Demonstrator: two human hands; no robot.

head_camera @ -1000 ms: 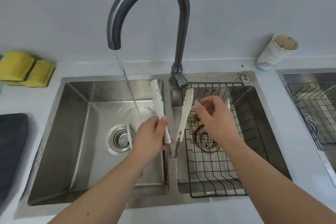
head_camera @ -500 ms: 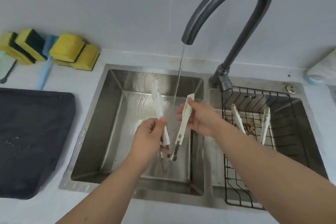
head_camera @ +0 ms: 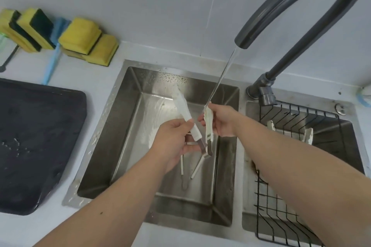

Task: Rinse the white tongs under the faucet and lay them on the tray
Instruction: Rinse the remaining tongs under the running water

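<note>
Over the left sink basin [head_camera: 128, 126] you grip the white tongs [head_camera: 200, 128], one arm pinched in each hand, left hand [head_camera: 172, 142] and right hand [head_camera: 220, 122], tips far under the stream [head_camera: 220, 78], with the dark tray [head_camera: 40, 146] well left, nearer your left.

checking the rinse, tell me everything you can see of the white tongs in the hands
The white tongs are open in a V over the left sink basin: two white, plastic-looking arms joined by a metal hinge at the bottom, tips up. The left hand holds one arm, the right hand the other, whose tip meets the faucet's stream.
</note>
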